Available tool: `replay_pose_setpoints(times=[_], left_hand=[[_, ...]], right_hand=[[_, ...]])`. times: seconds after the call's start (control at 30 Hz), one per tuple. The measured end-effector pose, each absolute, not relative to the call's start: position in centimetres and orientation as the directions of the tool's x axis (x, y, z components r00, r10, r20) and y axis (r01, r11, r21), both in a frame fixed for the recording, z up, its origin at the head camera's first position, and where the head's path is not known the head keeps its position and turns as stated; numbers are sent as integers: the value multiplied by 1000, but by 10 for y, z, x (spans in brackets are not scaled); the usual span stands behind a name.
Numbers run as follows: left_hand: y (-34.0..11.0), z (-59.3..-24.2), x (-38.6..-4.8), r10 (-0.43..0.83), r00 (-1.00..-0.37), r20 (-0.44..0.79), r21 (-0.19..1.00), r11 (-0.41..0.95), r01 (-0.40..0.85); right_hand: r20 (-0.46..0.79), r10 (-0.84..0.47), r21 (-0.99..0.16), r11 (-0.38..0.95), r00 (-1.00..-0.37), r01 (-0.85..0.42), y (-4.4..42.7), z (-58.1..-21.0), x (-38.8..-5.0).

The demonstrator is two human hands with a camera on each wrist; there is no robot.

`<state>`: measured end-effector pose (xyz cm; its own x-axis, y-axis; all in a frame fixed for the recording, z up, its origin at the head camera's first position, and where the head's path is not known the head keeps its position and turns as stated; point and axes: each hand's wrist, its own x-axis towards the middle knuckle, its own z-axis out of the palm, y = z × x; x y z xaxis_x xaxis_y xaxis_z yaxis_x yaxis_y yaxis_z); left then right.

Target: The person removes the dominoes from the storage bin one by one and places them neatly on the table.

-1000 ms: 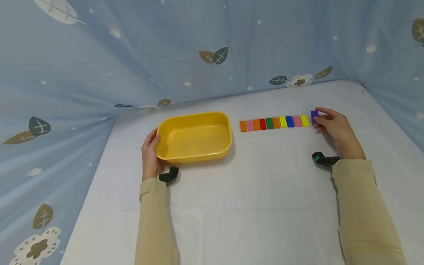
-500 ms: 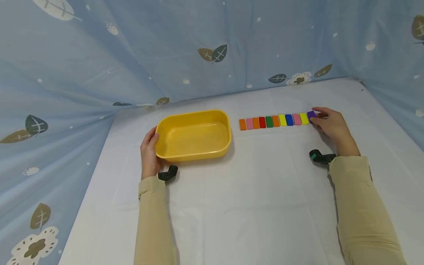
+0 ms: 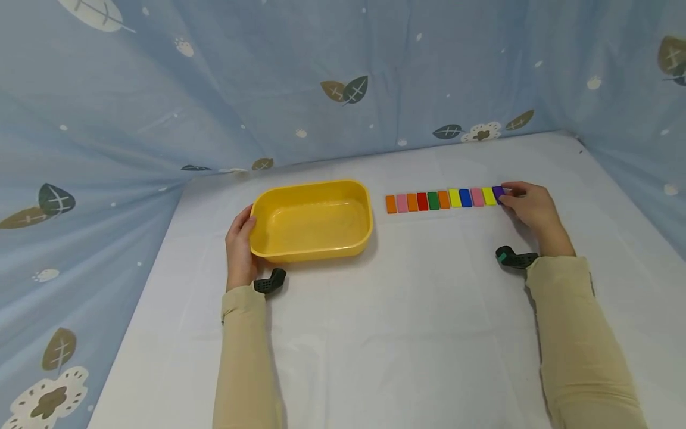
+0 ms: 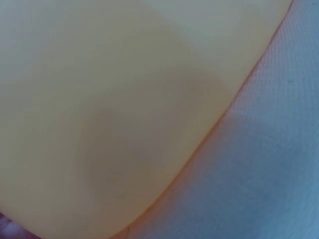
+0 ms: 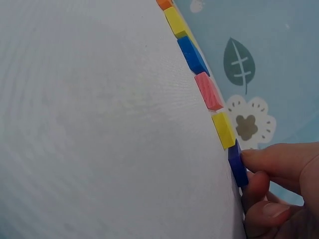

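The yellow plastic basin (image 3: 313,250) stands on the white cloth left of centre. My left hand (image 3: 240,250) grips its left side, thumb at the rim; the left wrist view is mostly filled by the basin's blurred wall (image 4: 149,124). A row of flat rectangular blocks runs to the basin's right, from an orange block (image 3: 390,204) through pink, red, green, yellow and blue. At the right end lies a purple block (image 3: 498,195), which my right hand (image 3: 533,211) pinches between thumb and fingers. The purple block (image 5: 238,167) sits against the last yellow block (image 5: 224,130) in the right wrist view.
A white cloth (image 3: 396,333) covers the table. Behind it and at the sides hangs a blue curtain (image 3: 241,77) printed with leaves and flowers. Black devices are strapped at both wrists, the left one (image 3: 270,281) near the basin and the right one (image 3: 515,257) below the row.
My right hand has moved left with the purple block, from a gap beside the row to its right end next to the yellow block. My left hand stays on the basin.
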<state>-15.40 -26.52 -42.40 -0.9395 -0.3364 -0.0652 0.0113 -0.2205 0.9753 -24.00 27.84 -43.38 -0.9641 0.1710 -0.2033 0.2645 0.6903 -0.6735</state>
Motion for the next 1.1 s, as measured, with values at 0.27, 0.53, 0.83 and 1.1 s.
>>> replay_pose_setpoints(times=[0.27, 0.53, 0.83, 1.1], left_hand=[[-264, -421, -152, -351, -933, -75, 974, -225, 6], [-264, -423, -152, -353, -933, -69, 977, -213, 9], [-265, -420, -155, -347, -937, -43, 978, -208, 32], [-263, -420, -153, -338, -939, -61, 978, -210, 12]], right_hand=[[-194, 166, -628, 736, -967, 252, 274, -432, -238], [-226, 148, -613, 747, -963, 259, 274, -432, -239], [-223, 83, -547, 814, -971, 196, 272, -427, -241], [-198, 80, -565, 805, -977, 180, 276, -428, -240]])
